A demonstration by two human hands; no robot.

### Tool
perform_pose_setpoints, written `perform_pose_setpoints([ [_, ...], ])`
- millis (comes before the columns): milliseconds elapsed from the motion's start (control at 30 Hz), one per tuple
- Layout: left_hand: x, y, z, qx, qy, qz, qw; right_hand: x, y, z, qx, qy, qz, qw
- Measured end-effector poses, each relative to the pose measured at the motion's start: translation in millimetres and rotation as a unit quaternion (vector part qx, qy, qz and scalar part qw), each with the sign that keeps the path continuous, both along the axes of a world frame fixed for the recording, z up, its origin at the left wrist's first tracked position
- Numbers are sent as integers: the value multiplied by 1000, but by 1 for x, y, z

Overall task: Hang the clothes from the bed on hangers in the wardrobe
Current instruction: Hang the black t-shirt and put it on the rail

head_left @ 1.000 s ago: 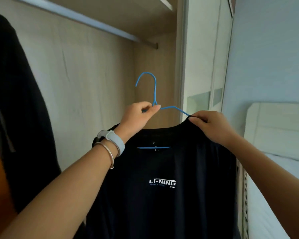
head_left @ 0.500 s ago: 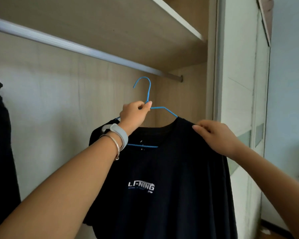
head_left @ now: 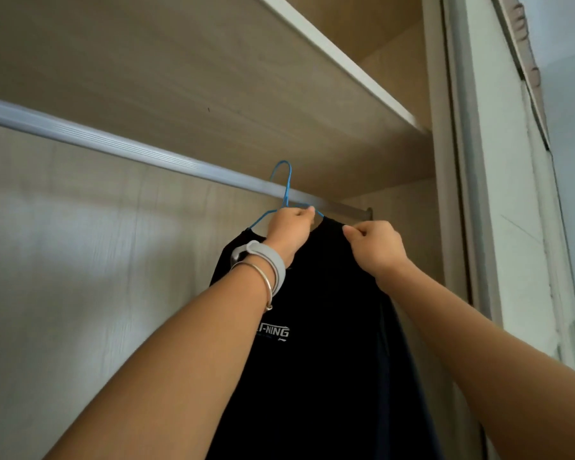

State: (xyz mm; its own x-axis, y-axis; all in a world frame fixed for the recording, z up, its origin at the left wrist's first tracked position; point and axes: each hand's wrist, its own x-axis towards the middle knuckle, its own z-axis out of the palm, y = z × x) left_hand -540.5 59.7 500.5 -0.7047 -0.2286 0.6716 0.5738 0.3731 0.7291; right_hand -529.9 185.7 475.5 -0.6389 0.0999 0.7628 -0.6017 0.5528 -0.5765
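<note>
A black T-shirt [head_left: 326, 376] with white lettering on its chest hangs on a thin blue wire hanger [head_left: 285, 184]. My left hand [head_left: 289, 229] grips the hanger at the base of its hook. My right hand [head_left: 375, 247] pinches the shirt's right shoulder just beside it. The hook reaches up in front of the silver wardrobe rail [head_left: 113, 147]; whether it rests over the rail I cannot tell. A grey watch and a metal bangle sit on my left wrist.
A wooden shelf [head_left: 339, 58] runs right above the rail. The pale wood back panel [head_left: 80, 277] fills the left. The wardrobe's side post and sliding door frame [head_left: 472, 194] stand close on the right.
Both hands have lifted the shirt and hanger upward to the rail. The view has tilted up, and the dark garment on the left is out of sight.
</note>
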Motion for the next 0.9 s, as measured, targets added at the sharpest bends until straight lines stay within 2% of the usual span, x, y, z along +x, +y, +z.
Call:
perform_pose_setpoints([
  [200, -46, 2, 17, 46, -10, 28, 998, -60, -15, 14, -22, -25, 72, 997],
  [500, -73, -4, -14, 41, -76, 26, 996, -94, -7, -29, 33, -66, 125, 989],
  [667, -73, -2, -32, 32, -10, 67, 997, -92, -1, -40, -58, -53, 175, 981],
  [800, -59, -12, -86, -14, -24, 74, 997, -72, 14, -84, -114, -93, 217, 965],
  [900, -35, -27, -173, -60, -62, 55, 995, -58, 27, -150, -127, -126, 215, 960],
])
